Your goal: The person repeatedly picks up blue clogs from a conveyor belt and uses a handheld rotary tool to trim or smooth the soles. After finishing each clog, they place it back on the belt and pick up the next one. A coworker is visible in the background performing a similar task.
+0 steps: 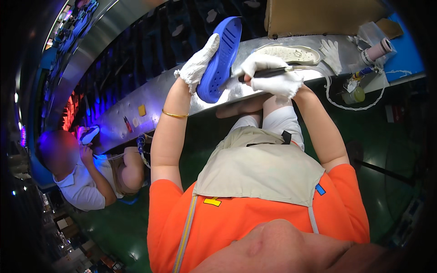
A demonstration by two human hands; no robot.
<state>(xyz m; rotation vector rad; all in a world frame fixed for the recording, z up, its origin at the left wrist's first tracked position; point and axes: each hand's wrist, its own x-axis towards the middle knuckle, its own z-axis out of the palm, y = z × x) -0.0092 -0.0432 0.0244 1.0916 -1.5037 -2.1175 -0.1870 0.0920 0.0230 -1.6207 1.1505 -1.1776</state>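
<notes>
Shirt [227, 218]; clog [222, 61] apparently in left hand [199, 60]

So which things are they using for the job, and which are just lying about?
Seems in use:
- blue clog, held in the left hand
- dark slim tool, held in the right hand

Seems just lying about:
- cream shoe, though it might belong to the job too
- loose white glove
- small yellow block

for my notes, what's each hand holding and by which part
The left hand holds a blue shoe by its side; the right hand grips a black tool by its shaft.
</notes>
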